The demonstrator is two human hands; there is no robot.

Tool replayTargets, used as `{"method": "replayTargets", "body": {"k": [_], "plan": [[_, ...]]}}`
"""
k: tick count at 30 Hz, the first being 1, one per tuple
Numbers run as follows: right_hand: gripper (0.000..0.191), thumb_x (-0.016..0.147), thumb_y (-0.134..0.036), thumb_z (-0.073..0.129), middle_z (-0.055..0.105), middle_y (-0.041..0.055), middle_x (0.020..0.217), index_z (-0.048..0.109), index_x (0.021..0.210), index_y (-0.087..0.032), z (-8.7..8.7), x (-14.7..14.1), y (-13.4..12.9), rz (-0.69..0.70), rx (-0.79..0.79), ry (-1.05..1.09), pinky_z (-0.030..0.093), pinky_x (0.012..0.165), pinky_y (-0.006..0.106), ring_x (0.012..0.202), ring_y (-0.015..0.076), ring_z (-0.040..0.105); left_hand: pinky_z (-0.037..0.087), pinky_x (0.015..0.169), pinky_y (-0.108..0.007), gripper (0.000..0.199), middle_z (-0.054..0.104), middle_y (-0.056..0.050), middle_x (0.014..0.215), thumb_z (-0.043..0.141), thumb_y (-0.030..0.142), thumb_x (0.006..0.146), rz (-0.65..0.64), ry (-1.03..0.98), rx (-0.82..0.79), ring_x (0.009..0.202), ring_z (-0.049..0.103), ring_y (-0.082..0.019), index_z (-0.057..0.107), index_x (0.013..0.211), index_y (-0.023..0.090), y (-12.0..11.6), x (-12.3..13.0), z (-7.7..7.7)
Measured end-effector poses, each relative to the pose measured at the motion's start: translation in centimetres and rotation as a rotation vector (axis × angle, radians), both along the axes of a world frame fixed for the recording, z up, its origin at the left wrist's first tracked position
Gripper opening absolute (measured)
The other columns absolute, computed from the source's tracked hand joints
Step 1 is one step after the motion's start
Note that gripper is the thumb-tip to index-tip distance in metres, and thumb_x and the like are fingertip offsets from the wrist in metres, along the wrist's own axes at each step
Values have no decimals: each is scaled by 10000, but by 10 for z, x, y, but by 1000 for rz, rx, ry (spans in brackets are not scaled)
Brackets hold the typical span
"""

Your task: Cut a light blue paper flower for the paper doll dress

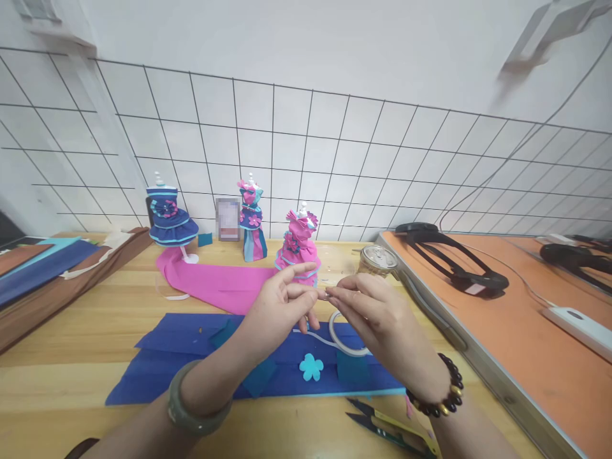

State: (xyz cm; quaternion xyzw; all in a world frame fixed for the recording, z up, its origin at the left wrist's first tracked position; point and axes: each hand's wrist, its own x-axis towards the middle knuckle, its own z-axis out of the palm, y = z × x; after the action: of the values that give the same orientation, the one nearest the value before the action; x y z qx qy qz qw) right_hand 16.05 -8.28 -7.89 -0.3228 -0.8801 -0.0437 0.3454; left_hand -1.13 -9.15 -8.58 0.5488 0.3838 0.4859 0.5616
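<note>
My left hand [282, 303] and my right hand [373, 312] meet fingertip to fingertip above the blue crepe paper [191, 363]. Between the fingertips is something small, too tiny to name; thumb and index finger are closed on each side. Below them, a light-blue paper flower [311, 368] lies on the crepe paper, near a dark teal square [352, 366]. A ring of white tape [351, 349] rests partly behind my right hand. Yellow-handled thread snips [389, 427] lie with blades apart near the front edge.
Three small mannequins in paper dresses, a blue one [167, 217], a mixed one [252, 220] and a pink one [297, 245], stand at the back. Pink crepe paper [220, 280] spreads before them. A lidded jar [377, 258] is beside the orange surface [459, 331] holding a black headset [454, 261].
</note>
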Motion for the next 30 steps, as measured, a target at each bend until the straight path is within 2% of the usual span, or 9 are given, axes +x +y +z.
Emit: {"method": "replayTargets", "body": {"k": [6,11,16,20,26,28,30], "plan": [[182,826,-160,487,591,76,804,619,951,-146,-1,-2,0,-17,70,-29,394,619,310,716,158,508,387,414,-185,503,557,14,527,546,239,756,-2,-47,-51,463,533,-104,372,1215,126,1,0,0],[145,832,-160,466,582,76,814,599,887,-143,-2,-5,-1,-7,52,-14,413,657,317,749,165,524,385,411,-173,532,593,-22,675,579,203,729,-25,-170,-189,480,539,-85,367,1212,137,1,0,1],[124,843,-170,436,557,63,825,558,856,-165,-2,-8,-3,55,-157,176,441,689,301,792,161,530,399,424,-160,482,596,-43,793,576,216,737,-57,-263,-225,555,567,-87,389,1180,169,0,-1,1],[116,838,-188,452,551,48,779,544,767,-180,-2,-11,-6,67,-285,340,442,676,297,761,159,526,397,405,-158,480,573,-25,716,602,261,722,-10,-210,-140,576,576,-113,400,1146,160,-3,1,2],[94,821,-197,498,551,34,765,565,757,-186,-2,-14,-10,79,-435,526,434,660,275,739,149,523,408,391,-174,411,538,-48,874,626,311,691,29,-176,-54,610,587,-121,449,1031,161,-7,3,4],[97,821,-204,501,550,32,772,578,764,-191,-2,-14,-12,91,-482,565,437,658,269,743,148,524,408,395,-171,388,540,-32,844,637,316,680,38,-155,-44,607,576,-112,465,991,162,-8,3,5],[107,821,-206,501,558,36,787,593,768,-192,-1,-14,-13,107,-503,576,439,674,271,760,152,527,404,403,-169,325,553,-11,718,632,332,684,26,-95,-35,561,553,-99,499,914,146,-9,4,5]]}}
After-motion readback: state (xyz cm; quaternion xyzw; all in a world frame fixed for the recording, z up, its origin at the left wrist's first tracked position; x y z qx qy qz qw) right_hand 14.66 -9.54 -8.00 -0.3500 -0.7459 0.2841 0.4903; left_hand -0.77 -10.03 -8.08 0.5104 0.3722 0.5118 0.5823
